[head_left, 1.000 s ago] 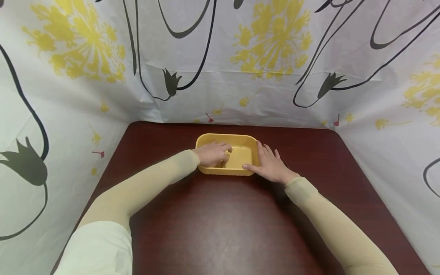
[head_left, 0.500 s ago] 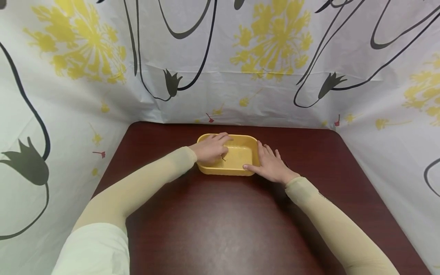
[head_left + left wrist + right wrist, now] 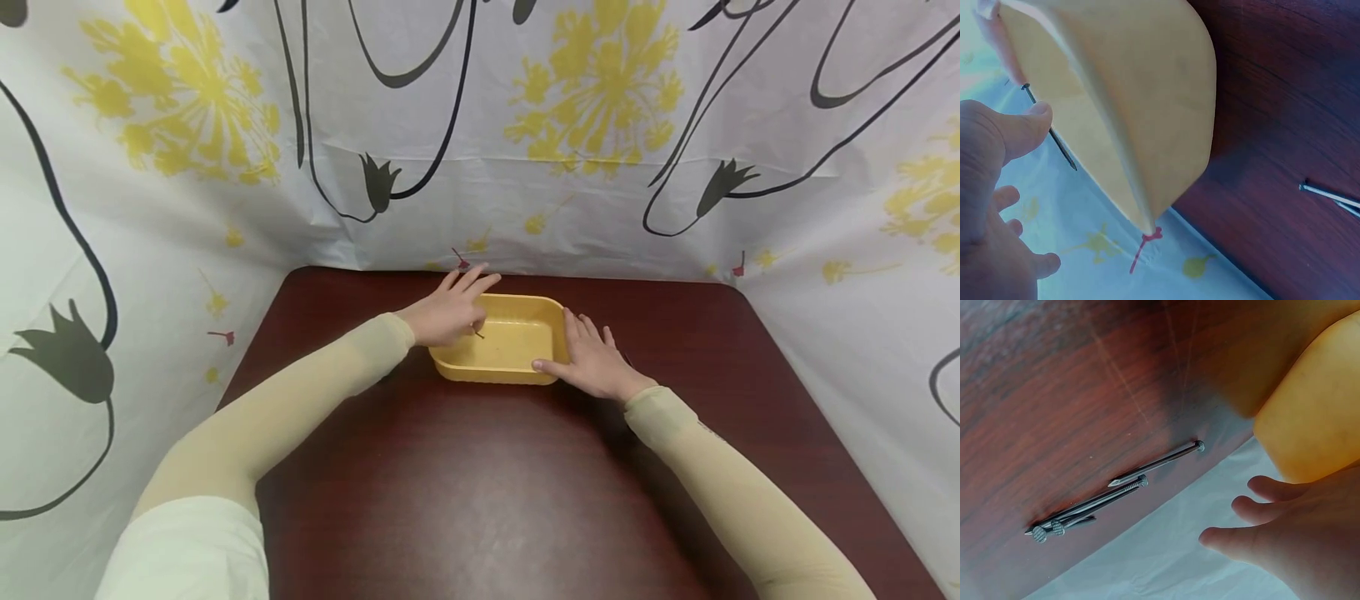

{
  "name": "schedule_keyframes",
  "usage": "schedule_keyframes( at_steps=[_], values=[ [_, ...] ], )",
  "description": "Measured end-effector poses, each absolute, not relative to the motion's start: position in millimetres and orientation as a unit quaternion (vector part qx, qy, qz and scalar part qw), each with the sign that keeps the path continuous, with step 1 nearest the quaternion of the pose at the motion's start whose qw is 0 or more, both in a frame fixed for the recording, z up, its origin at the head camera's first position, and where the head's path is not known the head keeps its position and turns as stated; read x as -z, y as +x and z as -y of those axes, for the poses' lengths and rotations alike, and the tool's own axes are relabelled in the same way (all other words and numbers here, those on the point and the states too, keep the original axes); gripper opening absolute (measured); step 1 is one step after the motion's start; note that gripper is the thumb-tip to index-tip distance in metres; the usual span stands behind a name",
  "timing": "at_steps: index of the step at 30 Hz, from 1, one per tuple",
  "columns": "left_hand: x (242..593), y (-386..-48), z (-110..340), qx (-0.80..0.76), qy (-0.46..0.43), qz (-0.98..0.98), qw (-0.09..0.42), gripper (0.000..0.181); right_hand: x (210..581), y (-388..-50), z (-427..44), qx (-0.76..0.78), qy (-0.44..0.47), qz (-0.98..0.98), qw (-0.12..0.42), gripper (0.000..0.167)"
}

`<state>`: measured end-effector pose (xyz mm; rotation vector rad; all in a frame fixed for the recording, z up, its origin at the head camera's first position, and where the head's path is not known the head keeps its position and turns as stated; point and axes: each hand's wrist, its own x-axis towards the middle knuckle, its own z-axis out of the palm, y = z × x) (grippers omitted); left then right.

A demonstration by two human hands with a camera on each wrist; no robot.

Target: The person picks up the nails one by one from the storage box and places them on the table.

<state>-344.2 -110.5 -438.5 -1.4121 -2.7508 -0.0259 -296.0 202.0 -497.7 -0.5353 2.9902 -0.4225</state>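
Note:
My left hand (image 3: 442,318) pinches a nail (image 3: 1062,149) between thumb and forefinger, its other fingers spread. It is over the left end of a yellow plastic tub (image 3: 498,372); the head view shows only a bit of the nail. My right hand (image 3: 596,364) rests on the tub's right end, thumb on the near rim and fingers straight along the side. In the right wrist view, a single nail (image 3: 1160,464) and a small bunch of nails (image 3: 1094,505) lie on the table near the right hand (image 3: 1297,519).
More nails (image 3: 1332,195) lie on the table beside the tub in the left wrist view. The dark red-brown table (image 3: 450,483) is bordered by a white flowered cloth (image 3: 480,217) at the back and both sides.
My left hand has risen from inside the tub and moved left, over its left rim, carrying the pinched nail. The right hand stays in place on the tub.

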Motion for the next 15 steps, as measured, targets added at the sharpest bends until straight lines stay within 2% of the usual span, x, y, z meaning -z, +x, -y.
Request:
schedule_keyframes(
  at_steps=[15],
  values=[
    [423.2, -334.1, 162.5, 0.043, -0.419, 0.906, 0.037, 0.018, 498.9, -295.8, -202.3, 0.12, -0.179, -0.976, 0.02, 0.125]
  ],
)
